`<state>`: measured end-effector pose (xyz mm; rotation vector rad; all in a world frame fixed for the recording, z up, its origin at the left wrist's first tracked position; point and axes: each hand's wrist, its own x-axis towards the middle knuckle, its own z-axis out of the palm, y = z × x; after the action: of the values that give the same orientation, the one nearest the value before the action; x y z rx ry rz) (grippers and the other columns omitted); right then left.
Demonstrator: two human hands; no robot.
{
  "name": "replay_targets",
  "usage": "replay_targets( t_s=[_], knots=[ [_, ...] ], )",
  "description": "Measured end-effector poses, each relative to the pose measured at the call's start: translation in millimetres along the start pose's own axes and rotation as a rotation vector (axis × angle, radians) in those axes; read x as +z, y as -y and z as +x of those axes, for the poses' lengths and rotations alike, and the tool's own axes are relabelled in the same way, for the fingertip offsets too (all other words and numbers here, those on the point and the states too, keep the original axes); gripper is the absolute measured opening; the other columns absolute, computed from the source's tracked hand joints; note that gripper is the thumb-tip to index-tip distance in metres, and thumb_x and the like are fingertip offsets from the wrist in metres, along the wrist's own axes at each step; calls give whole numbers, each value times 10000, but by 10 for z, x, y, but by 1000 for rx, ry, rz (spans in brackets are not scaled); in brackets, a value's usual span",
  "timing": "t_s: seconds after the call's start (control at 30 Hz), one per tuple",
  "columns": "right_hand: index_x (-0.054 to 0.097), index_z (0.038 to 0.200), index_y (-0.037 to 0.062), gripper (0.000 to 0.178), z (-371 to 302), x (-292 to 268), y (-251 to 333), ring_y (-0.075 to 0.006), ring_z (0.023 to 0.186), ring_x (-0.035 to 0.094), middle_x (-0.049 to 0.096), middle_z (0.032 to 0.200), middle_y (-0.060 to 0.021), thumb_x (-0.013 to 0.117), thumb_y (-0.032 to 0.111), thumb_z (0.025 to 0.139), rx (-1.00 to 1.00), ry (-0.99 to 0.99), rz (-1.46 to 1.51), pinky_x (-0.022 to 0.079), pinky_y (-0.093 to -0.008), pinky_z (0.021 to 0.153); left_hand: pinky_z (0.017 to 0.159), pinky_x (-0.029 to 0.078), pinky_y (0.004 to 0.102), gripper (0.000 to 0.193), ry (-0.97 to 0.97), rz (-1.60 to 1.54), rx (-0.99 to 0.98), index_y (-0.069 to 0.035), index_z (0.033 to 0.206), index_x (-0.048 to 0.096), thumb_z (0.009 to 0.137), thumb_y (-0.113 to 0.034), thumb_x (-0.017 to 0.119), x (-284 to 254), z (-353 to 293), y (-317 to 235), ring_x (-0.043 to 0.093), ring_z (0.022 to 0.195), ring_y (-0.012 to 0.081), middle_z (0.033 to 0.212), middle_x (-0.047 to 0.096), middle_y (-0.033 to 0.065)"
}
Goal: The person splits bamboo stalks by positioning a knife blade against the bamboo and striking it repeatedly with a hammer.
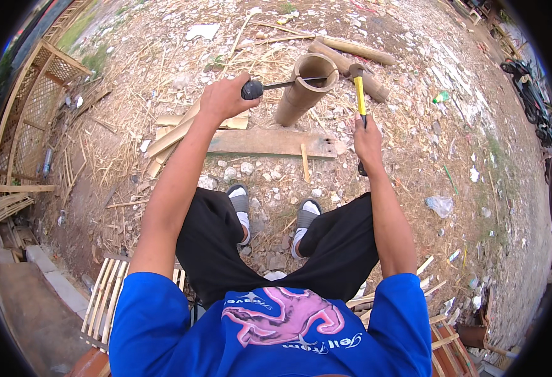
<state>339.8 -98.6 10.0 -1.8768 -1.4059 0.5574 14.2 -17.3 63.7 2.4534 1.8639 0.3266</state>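
My left hand (224, 98) is closed around the black handle of a long-bladed knife (281, 85). The narrow blade lies across the top of a thick bamboo tube (302, 100), which stands upright on the ground and shows a split at its rim. My right hand (368, 139) grips a hammer (360, 94) by its yellow and black handle. The hammer's head is up, to the right of the tube's mouth and apart from the blade. Below the tube, nearer to me, lies a flat wooden board (270, 142).
Split bamboo strips (175, 138) lie left of the board, and bamboo poles (358, 51) rest behind the tube. A lattice frame (37, 113) stands at far left, a motorcycle (530, 94) at far right. Stones, straw and a crumpled plastic bag (440, 206) litter the ground.
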Motion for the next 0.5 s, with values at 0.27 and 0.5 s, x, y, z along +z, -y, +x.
replay_targets(
  t_s=[0.27, 0.5],
  knots=[
    [520, 1009, 36, 379, 217, -62, 381, -32, 512, 418, 424, 626, 33, 392, 390, 1059, -201, -203, 758, 325, -221, 431, 650, 529, 478, 490, -1, -6, -2, -180, 1039, 576, 750, -553, 707, 111, 73, 262, 689, 746, 364, 747, 684, 149],
    [515, 1012, -27, 386, 345, 556, -192, -462, 724, 565, 595, 780, -250, 402, 341, 1045, -70, 14, -84, 397, -535, 654, 649, 534, 482, 521, -7, 0, -32, -200, 1102, 577, 747, -557, 710, 191, 163, 477, 692, 729, 364, 736, 687, 154]
  ],
)
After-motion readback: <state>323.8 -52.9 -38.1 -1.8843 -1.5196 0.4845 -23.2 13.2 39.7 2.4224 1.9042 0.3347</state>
